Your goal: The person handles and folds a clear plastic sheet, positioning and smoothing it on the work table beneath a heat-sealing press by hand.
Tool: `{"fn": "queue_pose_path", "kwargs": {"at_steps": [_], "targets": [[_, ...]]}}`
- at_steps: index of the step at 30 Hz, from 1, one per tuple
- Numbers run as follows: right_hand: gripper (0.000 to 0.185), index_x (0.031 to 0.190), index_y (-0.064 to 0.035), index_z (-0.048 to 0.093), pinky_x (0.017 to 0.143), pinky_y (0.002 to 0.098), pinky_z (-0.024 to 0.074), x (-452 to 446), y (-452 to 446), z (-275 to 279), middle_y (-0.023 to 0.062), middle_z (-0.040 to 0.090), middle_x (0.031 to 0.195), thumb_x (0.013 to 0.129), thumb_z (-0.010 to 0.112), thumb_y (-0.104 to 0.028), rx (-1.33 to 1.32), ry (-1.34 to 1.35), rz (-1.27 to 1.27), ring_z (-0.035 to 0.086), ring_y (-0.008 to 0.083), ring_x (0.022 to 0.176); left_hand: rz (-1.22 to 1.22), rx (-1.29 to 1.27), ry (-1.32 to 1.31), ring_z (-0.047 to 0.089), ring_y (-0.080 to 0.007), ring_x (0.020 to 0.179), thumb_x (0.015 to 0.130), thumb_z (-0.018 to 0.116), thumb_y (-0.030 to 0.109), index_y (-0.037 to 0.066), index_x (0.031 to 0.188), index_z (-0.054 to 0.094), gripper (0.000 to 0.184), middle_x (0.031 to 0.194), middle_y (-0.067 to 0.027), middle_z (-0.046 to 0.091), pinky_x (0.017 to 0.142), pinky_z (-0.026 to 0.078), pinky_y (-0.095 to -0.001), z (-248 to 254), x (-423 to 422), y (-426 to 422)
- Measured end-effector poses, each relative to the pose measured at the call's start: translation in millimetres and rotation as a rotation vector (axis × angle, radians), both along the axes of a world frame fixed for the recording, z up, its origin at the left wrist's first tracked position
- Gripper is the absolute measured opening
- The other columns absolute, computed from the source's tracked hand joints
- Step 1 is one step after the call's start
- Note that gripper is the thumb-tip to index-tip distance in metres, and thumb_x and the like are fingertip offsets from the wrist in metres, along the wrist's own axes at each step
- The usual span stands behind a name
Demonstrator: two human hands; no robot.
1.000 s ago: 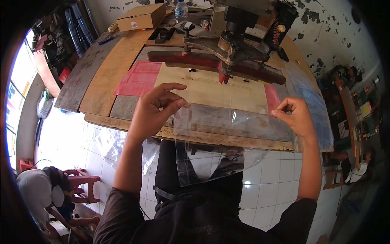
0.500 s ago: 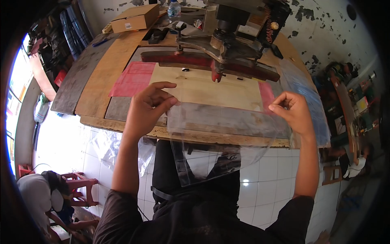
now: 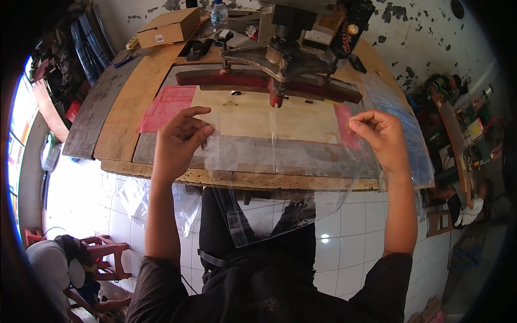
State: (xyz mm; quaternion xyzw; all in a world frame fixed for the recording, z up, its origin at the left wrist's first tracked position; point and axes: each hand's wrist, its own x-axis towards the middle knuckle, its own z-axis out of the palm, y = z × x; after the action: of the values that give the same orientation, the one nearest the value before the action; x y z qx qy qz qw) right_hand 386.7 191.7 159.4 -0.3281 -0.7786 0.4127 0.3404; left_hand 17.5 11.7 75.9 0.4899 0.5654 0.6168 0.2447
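A clear plastic sheet (image 3: 280, 185) hangs between my hands, across the table's front edge and down over my lap. My left hand (image 3: 183, 141) pinches its upper left corner between thumb and a finger. The upper right corner is pinched in my right hand (image 3: 381, 137). Behind the sheet lies a cream board (image 3: 242, 116) with pink sheets at its left (image 3: 168, 107) and right (image 3: 344, 123). Above the board is the red bar (image 3: 237, 79) of a metal press (image 3: 280, 56).
A cardboard box (image 3: 169, 28), a water bottle (image 3: 219, 15) and a blue pen (image 3: 124, 61) are at the back. Bluish plastic sheets (image 3: 401, 132) lie on the right. Clear plastic (image 3: 156, 202) hangs below the left front edge. One person (image 3: 51, 264) is at lower left, others at far right.
Both hands have risen slightly with the plastic sheet, whose top edge is now higher over the cream board. The whole view has shifted, moving the table and press leftward.
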Motion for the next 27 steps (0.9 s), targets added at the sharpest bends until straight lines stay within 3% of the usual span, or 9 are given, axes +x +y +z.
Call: {"fn": "queue_pose_path", "kwargs": {"at_steps": [10,18,27], "targets": [[0.011,0.103,0.0023,0.078,0.073,0.0223,0.0541,-12,-6,-2,0.0035,0.076,0.09,0.095,0.078,-0.006,0.043,0.108,-0.027,0.068,0.0069,0.078,0.007,0.003,-0.034,0.063,-0.0069,0.075,0.096,0.074,-0.002,-0.002,0.13,0.067,0.034,0.089,-0.0052,0.076,0.07,0.051,-0.0239,-4,-4,-1],[0.024,0.12,0.0004,0.071,0.075,0.0216,0.0539,-13,-9,2,0.0059,0.077,0.094,0.097,0.077,-0.005,0.039,0.102,-0.023,0.069,0.007,0.082,0.013,0.004,-0.021,0.063,-0.0066,0.074,0.097,0.073,-0.003,-0.003,0.13,0.067,0.033,0.089,-0.0052,0.075,0.069,0.051,-0.0237,-4,-5,0],[0.021,0.114,0.0033,0.07,0.074,0.021,0.0557,1,6,0,0.0085,0.078,0.1,0.095,0.077,-0.002,-0.016,-0.006,0.106,0.072,0.0084,0.088,-0.006,0.03,-0.026,0.062,-0.0065,0.074,0.098,0.071,-0.004,-0.004,0.13,0.066,0.033,0.089,-0.0049,0.074,0.069,0.05,-0.0233,-6,-8,0]]}}
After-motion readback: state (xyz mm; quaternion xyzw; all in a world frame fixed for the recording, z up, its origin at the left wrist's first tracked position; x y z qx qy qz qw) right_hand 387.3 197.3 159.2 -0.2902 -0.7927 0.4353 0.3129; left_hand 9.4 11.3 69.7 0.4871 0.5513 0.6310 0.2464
